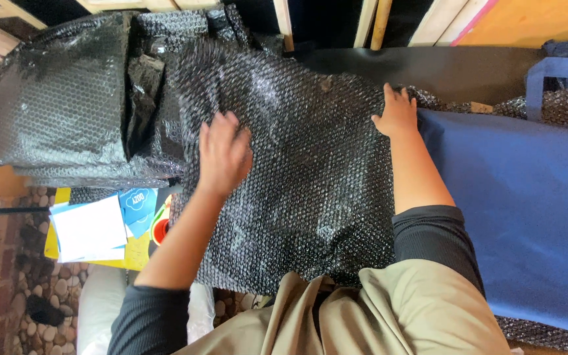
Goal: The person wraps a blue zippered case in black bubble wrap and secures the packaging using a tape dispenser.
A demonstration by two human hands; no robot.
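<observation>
A large sheet of black bubble wrap [304, 177] lies spread in front of me, over a bulky object. My left hand [223, 152] rests flat on the wrap, fingers apart, near a dark fold at its left. My right hand [397, 113] presses down on the wrap's right edge, where it meets a blue cloth [520, 197]. Neither hand holds anything. More bubble wrap [54, 105] bulges around a rounded shape at the far left.
White and blue papers [93, 227] lie on a yellow surface at the lower left, beside a small red cup [160, 231]. Below is a pebble floor [41, 296]. Wooden slats [373, 23] and a black panel [428, 66] stand at the top.
</observation>
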